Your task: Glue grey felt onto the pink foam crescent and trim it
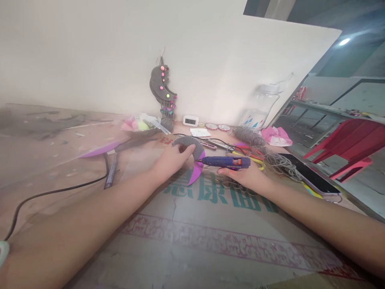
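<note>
Cardboard sheet (192,224), one: printed green and red, spread under the forearms.
Left hand (173,159): thumb and fingers pinching the crescent (196,173), held above the sheet, its upper part grey and wound, its lower tip bare purple.
Right hand (249,176): wrapped round a blue glue gun (224,161), nozzle at the border of grey and purple; contact not certain.
Handling, as judged: keep the crescent steady, lay a thin, even bead just ahead of the winding, keep the left thumb clear of the hot tip.
Grey yarn (284,165), loose: near the right wrist; best kept off the nozzle.
Grey crescent ornament (157,82), with coloured beads: against the wall, behind the desk (177,127).
</note>
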Demonstrator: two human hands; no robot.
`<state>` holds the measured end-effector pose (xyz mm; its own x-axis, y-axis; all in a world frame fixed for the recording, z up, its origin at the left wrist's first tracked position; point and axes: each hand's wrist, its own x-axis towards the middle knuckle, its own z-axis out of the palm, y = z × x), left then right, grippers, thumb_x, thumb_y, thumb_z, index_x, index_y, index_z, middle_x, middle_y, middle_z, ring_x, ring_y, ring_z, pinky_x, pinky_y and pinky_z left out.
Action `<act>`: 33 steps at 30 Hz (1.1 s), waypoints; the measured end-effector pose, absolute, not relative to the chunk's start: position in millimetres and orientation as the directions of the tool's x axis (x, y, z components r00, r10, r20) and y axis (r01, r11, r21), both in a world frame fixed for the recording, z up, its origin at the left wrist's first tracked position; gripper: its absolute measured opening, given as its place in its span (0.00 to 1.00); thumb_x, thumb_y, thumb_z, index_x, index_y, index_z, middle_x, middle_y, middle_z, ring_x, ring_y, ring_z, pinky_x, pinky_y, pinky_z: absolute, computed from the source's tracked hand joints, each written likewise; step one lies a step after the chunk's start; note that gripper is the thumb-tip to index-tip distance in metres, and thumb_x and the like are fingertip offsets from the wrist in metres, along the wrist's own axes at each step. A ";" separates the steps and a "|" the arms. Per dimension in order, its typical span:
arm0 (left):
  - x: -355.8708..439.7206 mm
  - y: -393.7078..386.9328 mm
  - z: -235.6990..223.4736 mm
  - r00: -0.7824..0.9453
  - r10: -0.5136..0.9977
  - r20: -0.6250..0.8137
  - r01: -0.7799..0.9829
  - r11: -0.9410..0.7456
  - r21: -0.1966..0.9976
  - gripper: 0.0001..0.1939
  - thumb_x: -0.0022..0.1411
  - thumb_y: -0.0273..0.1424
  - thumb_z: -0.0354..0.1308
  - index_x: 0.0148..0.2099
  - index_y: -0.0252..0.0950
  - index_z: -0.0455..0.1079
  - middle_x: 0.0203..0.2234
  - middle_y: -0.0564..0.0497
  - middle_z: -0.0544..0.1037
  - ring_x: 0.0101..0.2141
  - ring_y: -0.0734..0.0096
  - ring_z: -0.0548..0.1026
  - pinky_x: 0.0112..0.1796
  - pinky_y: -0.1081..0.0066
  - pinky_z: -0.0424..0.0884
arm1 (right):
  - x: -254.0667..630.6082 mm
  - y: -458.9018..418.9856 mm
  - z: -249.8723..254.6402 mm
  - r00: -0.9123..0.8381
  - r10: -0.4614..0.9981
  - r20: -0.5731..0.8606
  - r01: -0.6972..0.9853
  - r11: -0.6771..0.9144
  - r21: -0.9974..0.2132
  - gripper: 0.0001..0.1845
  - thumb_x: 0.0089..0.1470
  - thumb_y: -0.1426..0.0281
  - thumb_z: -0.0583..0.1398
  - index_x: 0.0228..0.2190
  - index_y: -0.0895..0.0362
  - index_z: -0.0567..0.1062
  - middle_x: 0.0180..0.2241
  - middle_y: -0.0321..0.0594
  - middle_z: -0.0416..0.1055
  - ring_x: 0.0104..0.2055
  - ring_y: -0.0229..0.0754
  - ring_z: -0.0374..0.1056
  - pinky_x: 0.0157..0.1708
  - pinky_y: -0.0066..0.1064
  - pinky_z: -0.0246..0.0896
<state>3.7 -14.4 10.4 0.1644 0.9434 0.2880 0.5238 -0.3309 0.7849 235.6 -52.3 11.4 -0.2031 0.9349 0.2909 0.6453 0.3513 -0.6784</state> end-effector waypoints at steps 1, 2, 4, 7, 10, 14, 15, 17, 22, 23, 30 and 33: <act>3.6 -14.2 10.3 0.171 0.943 0.285 0.518 -0.332 0.789 0.19 0.61 0.44 0.48 0.28 0.37 0.70 0.21 0.52 0.75 0.29 0.65 0.73 0.35 0.70 0.66 | 235.4 -52.5 11.6 -0.194 0.936 0.292 0.655 0.345 -0.672 0.17 0.42 0.56 0.66 0.32 0.53 0.76 0.25 0.33 0.74 0.28 0.42 0.72 0.28 0.32 0.68; 3.7 -14.0 10.2 0.175 0.944 0.279 0.515 -0.329 0.791 0.19 0.61 0.44 0.48 0.29 0.37 0.70 0.21 0.52 0.75 0.29 0.65 0.73 0.36 0.69 0.66 | 235.2 -52.7 11.7 -0.185 0.937 0.296 0.663 0.341 -0.666 0.16 0.42 0.56 0.66 0.31 0.53 0.77 0.25 0.33 0.74 0.28 0.42 0.72 0.28 0.31 0.68; 3.7 -13.4 10.0 0.172 0.947 0.270 0.520 -0.320 0.792 0.19 0.61 0.44 0.48 0.29 0.37 0.70 0.20 0.52 0.74 0.29 0.65 0.73 0.36 0.69 0.66 | 235.2 -53.0 12.1 -0.177 0.937 0.302 0.673 0.339 -0.657 0.15 0.42 0.57 0.66 0.31 0.53 0.77 0.25 0.33 0.75 0.28 0.42 0.72 0.28 0.31 0.68; 3.6 -12.3 9.3 0.154 0.952 0.265 0.535 -0.306 0.787 0.20 0.60 0.46 0.48 0.28 0.37 0.70 0.20 0.52 0.73 0.29 0.64 0.73 0.36 0.68 0.66 | 236.1 -53.3 12.2 -0.185 0.934 0.304 0.676 0.346 -0.651 0.15 0.42 0.56 0.66 0.31 0.53 0.77 0.24 0.33 0.75 0.28 0.42 0.72 0.28 0.31 0.68; 3.2 -10.7 7.2 0.144 0.959 0.244 0.541 -0.283 0.792 0.22 0.59 0.49 0.48 0.27 0.37 0.68 0.20 0.51 0.73 0.28 0.63 0.73 0.35 0.67 0.66 | 238.0 -52.3 10.9 -0.179 0.934 0.309 0.685 0.343 -0.643 0.16 0.42 0.55 0.66 0.30 0.53 0.76 0.24 0.33 0.74 0.27 0.43 0.71 0.27 0.32 0.67; 2.4 -8.7 4.6 0.122 0.968 0.219 0.556 -0.250 0.793 0.24 0.58 0.52 0.48 0.24 0.37 0.65 0.21 0.51 0.73 0.27 0.64 0.72 0.31 0.67 0.64 | 239.9 -49.8 8.8 -0.155 0.936 0.317 0.663 0.336 -0.669 0.18 0.42 0.55 0.66 0.31 0.54 0.77 0.27 0.35 0.76 0.30 0.44 0.73 0.29 0.33 0.69; 2.3 -8.6 4.6 0.122 0.968 0.218 0.558 -0.249 0.792 0.24 0.58 0.52 0.48 0.24 0.37 0.65 0.21 0.51 0.73 0.27 0.64 0.72 0.30 0.67 0.64 | 240.1 -49.4 8.9 -0.147 0.938 0.315 0.660 0.330 -0.674 0.18 0.41 0.55 0.66 0.31 0.55 0.77 0.29 0.36 0.77 0.31 0.44 0.73 0.31 0.33 0.69; 2.1 -9.1 5.3 0.127 0.966 0.227 0.552 -0.259 0.793 0.24 0.58 0.52 0.48 0.24 0.37 0.65 0.21 0.51 0.73 0.26 0.65 0.72 0.30 0.67 0.64 | 240.0 -48.8 9.7 -0.131 0.942 0.310 0.664 0.316 -0.678 0.18 0.41 0.56 0.67 0.31 0.55 0.77 0.30 0.37 0.78 0.33 0.45 0.74 0.33 0.34 0.70; 2.3 -11.5 7.5 0.141 0.962 0.234 0.535 -0.273 0.800 0.23 0.59 0.50 0.48 0.25 0.37 0.65 0.22 0.51 0.74 0.27 0.65 0.72 0.33 0.67 0.65 | 241.1 -47.6 11.1 -0.134 0.933 0.333 0.685 0.330 -0.650 0.18 0.42 0.56 0.66 0.30 0.55 0.76 0.29 0.37 0.78 0.33 0.46 0.74 0.34 0.35 0.70; 2.4 -11.7 7.6 0.142 0.964 0.227 0.535 -0.267 0.801 0.23 0.59 0.51 0.48 0.25 0.37 0.65 0.22 0.51 0.74 0.27 0.65 0.72 0.33 0.67 0.65 | 241.6 -47.3 10.9 -0.138 0.929 0.344 0.688 0.339 -0.642 0.17 0.42 0.56 0.66 0.30 0.55 0.76 0.29 0.37 0.78 0.33 0.46 0.74 0.34 0.35 0.70; 3.5 -11.7 8.3 0.142 0.959 0.246 0.530 -0.284 0.799 0.22 0.58 0.49 0.48 0.23 0.37 0.63 0.20 0.52 0.73 0.27 0.65 0.72 0.32 0.68 0.65 | 243.3 -45.5 10.0 -0.135 0.926 0.352 0.683 0.345 -0.644 0.17 0.42 0.56 0.66 0.30 0.55 0.76 0.29 0.38 0.78 0.32 0.46 0.74 0.32 0.33 0.70; 3.1 -11.0 8.3 0.141 0.960 0.243 0.538 -0.280 0.795 0.23 0.58 0.50 0.48 0.23 0.37 0.64 0.20 0.51 0.73 0.27 0.65 0.72 0.31 0.68 0.64 | 242.7 -45.9 11.5 -0.130 0.928 0.348 0.682 0.338 -0.649 0.17 0.42 0.55 0.66 0.29 0.55 0.76 0.29 0.38 0.78 0.32 0.46 0.74 0.32 0.33 0.70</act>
